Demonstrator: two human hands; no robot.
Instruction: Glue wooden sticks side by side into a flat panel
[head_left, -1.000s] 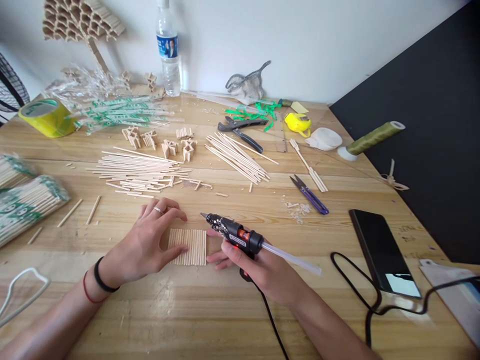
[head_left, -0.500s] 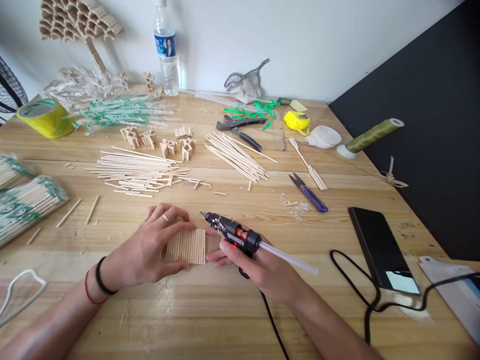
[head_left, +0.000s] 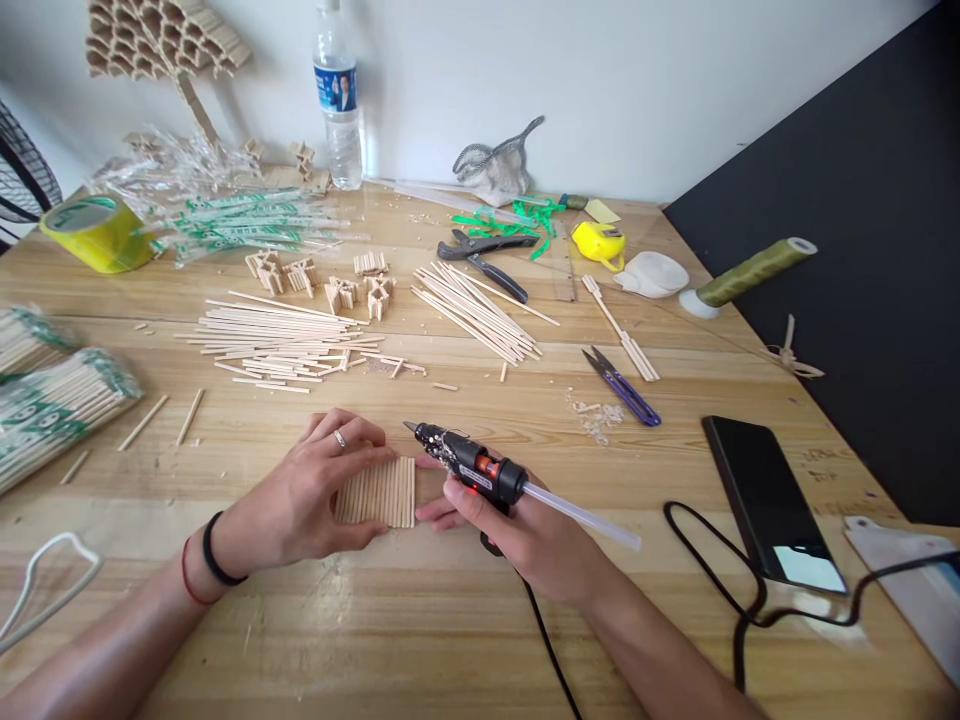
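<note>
A flat panel of short wooden sticks (head_left: 382,494), laid side by side, rests on the table. My left hand (head_left: 315,485) grips it from the left, fingers along its far edge and thumb along its near edge. My right hand (head_left: 517,530) is wrapped round a black glue gun (head_left: 465,462), with its nozzle pointing left just beyond the panel's far right corner. Some fingertips of my right hand lie beside the panel's right edge. A clear glue stick (head_left: 581,514) protrudes from the gun's back.
Loose sticks (head_left: 277,335), small stick shapes (head_left: 341,293) and another stick pile (head_left: 476,310) lie beyond my hands. Purple snips (head_left: 622,387), pliers (head_left: 487,262) and a phone (head_left: 772,500) are on the right, with a black cable (head_left: 551,650) nearer. Packaged sticks (head_left: 67,405) lie left.
The whole view has shifted slightly, so everything appears a little further right. My hands keep the same hold on the panel and the glue gun.
</note>
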